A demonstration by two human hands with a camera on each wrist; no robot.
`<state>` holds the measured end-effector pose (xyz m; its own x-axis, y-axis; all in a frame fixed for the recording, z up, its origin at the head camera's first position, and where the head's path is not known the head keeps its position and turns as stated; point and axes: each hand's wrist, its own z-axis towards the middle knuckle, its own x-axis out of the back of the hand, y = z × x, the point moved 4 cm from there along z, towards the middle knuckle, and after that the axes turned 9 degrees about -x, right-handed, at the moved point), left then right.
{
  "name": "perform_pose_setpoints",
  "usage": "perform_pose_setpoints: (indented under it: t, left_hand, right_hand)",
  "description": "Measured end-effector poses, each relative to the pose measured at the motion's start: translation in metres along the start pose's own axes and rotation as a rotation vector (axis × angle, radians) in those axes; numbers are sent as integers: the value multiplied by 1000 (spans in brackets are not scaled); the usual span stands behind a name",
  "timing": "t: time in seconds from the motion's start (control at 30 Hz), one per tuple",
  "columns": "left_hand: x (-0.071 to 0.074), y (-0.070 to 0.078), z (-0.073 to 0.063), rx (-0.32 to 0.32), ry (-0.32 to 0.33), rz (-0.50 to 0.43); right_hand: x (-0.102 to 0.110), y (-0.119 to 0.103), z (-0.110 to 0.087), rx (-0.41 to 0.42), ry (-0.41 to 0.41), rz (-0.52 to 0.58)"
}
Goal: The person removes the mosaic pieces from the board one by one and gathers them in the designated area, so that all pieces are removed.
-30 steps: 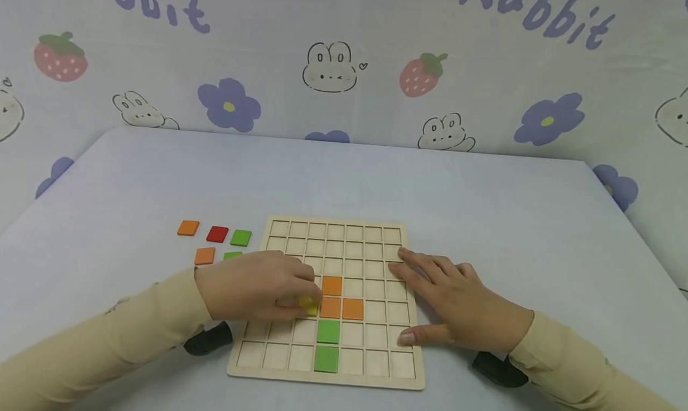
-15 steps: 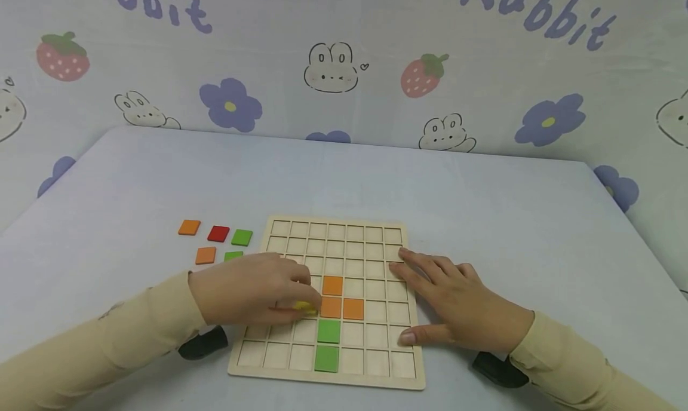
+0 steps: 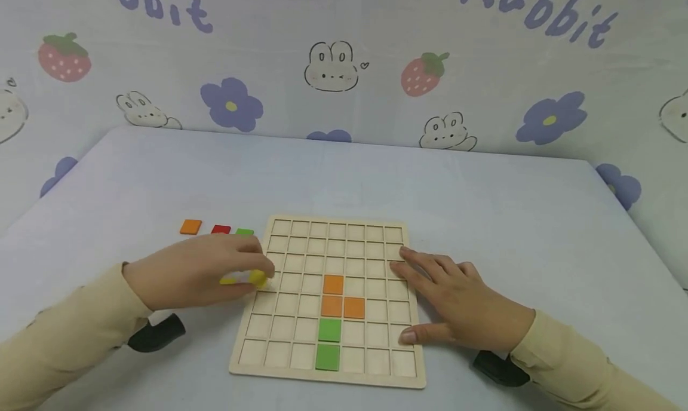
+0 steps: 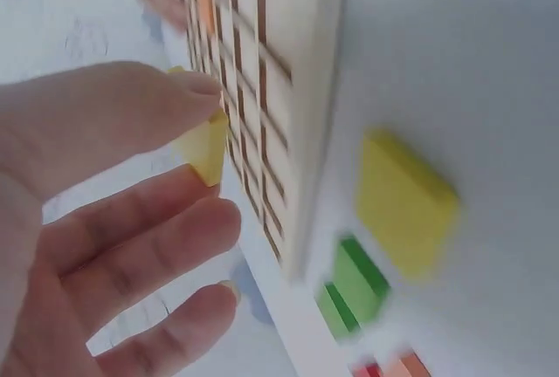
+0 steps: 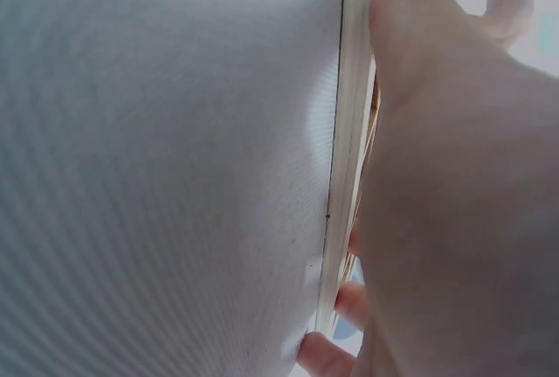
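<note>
My left hand [image 3: 201, 273] pinches a yellow square tile [image 4: 203, 148] between thumb and forefinger, over the left edge of a wooden grid board [image 3: 328, 380]. Its other fingers are loosely bent. On the board, one orange tile [image 3: 333, 284] sits above two side-by-side orange tiles [image 3: 353, 307]. Below them, two green tiles [image 3: 328, 357] fill cells in the same column. My right hand [image 3: 457, 303] rests along the board's right edge with its fingers stretched out, thumb near the lower right cells.
Left of the board lie loose tiles: an orange tile [image 3: 190, 226], a red tile [image 3: 221, 229] and green tiles [image 4: 358, 277], partly hidden by the left hand in the head view. Another yellow tile [image 4: 406, 202] lies on the white table [image 3: 344, 175] near them.
The yellow tile beside the middle orange tile has been lifted off the board. My left hand has carried it left to the board's edge; the right hand stays put.
</note>
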<state>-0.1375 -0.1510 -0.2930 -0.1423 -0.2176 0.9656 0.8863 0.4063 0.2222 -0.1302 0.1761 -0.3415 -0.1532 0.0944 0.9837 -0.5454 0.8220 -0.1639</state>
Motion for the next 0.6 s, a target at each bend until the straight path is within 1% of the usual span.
perform_pose_setpoints:
  t: [0.1,0.17,0.3,0.47,0.6]
  left_hand:
    - [7,-12,-18,72,34,-9]
    - [10,-21,-27,116,47,-15]
    - [11,-42,-46,169,54,10]
    - [11,-69,-72,256,28,22]
    - [11,-83,-86,351,-22,19]
  right_hand:
    - [0,-2,1,-1,-7,6]
    - [0,-2,1,-2,-12,10]
    - [0,-2,0,0,-16,15]
    - [0,-3,0,4,-12,10]
    - [1,-2,1,9,-6,2]
